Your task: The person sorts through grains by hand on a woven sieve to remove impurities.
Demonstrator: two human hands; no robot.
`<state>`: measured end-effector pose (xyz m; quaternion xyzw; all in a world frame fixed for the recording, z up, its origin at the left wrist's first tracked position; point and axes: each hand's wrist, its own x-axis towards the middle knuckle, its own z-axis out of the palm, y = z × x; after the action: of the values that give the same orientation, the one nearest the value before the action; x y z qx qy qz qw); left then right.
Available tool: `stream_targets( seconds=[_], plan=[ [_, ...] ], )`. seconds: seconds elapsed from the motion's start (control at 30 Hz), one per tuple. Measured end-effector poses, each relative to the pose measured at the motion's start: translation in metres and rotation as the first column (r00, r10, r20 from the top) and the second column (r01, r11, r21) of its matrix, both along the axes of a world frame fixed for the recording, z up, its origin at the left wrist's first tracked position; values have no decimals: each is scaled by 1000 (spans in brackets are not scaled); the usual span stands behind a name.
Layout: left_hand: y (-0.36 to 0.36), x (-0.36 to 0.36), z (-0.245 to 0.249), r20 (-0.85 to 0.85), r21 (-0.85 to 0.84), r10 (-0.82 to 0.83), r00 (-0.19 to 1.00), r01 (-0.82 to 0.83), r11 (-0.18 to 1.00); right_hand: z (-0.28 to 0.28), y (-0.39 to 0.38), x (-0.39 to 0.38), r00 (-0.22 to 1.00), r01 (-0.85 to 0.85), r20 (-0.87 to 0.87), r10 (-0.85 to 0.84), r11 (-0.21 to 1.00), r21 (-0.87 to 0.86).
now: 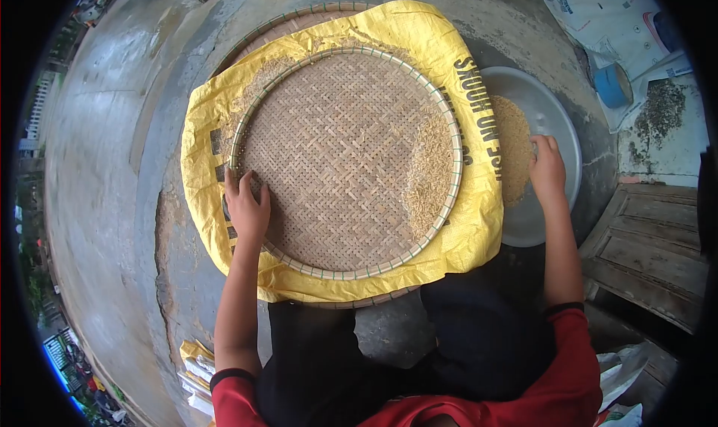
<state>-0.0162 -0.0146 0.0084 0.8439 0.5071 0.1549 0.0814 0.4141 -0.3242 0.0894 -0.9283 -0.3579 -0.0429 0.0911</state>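
A round woven bamboo winnowing tray (329,165) lies on a yellow sack (479,225), with unhusked grain (430,176) gathered along its right side. My left hand (248,206) grips the tray's left rim, the thumb reaching inside and the fingers over the edge. To the right, a grey metal basin (565,120) holds a heap of similar grain (512,143). My right hand (547,165) is inside the basin's outline at the heap's right edge, fingers curled inward. Whatever those fingers hold is hidden.
Beneath the sack, a second, larger woven tray (258,38) shows at the top and bottom. Grain husks lie on the sack behind the upper tray. A wooden panel (651,240) and a blue roll (613,85) are at right. Folded sacks (196,371) lie at lower left on concrete.
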Motion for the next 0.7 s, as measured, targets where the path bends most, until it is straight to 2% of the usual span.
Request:
stream_targets(
  seconds=[0.03, 0.1, 0.17, 0.2, 0.27, 0.3, 0.37, 0.4, 0.47, 0.5, 0.57, 0.7],
  plan=[
    [0, 0, 0, -6, 1, -3, 1000, 3, 1000, 2, 6, -4, 1000, -2, 1, 2, 1000, 3],
    [1, -1, -2, -8, 18, -8, 1000, 8, 1000, 9, 26, -30, 921, -159, -334, 200, 977, 146],
    [1, -1, -4, -11, 29, -14, 1000, 15, 999, 20, 45, -58, 857, -304, -388, 340, 940, 152],
    [1, -1, -4, 3, 34, -15, 1000, 15, 999, 20, 52, -66, 856, -302, -391, 337, 941, 150],
    [1, -1, -5, 18, 37, -16, 1000, 15, 999, 20, 61, -78, 728, -610, -320, 606, 786, 100],
    [2, -1, -6, 28, 44, -17, 999, 16, 999, 19, 65, -82, 728, -610, -321, 606, 786, 100],
    [2, -2, -7, 39, 51, -18, 999, 16, 999, 10, 71, -89, 629, -714, -445, 638, 700, -7],
    [3, -3, -7, 26, 59, -28, 999, 26, 998, 5, 73, -92, 628, -716, -445, 639, 698, -7],
    [2, -2, -7, 16, 64, -34, 999, 33, 997, -1, 77, -98, 682, -718, -460, 569, 643, -268],
    [2, -2, -6, 4, 57, -28, 1000, 27, 998, -1, 79, -102, 679, -720, -460, 572, 639, -270],
    [2, -2, -4, -12, 49, -16, 1000, 17, 999, 1, 84, -112, 754, -652, -418, 507, 656, -381],
    [1, 0, -2, 0, 28, -11, 1000, 11, 1000, -19, 86, -113, 756, -653, -374, 536, 650, -388]
  ],
)
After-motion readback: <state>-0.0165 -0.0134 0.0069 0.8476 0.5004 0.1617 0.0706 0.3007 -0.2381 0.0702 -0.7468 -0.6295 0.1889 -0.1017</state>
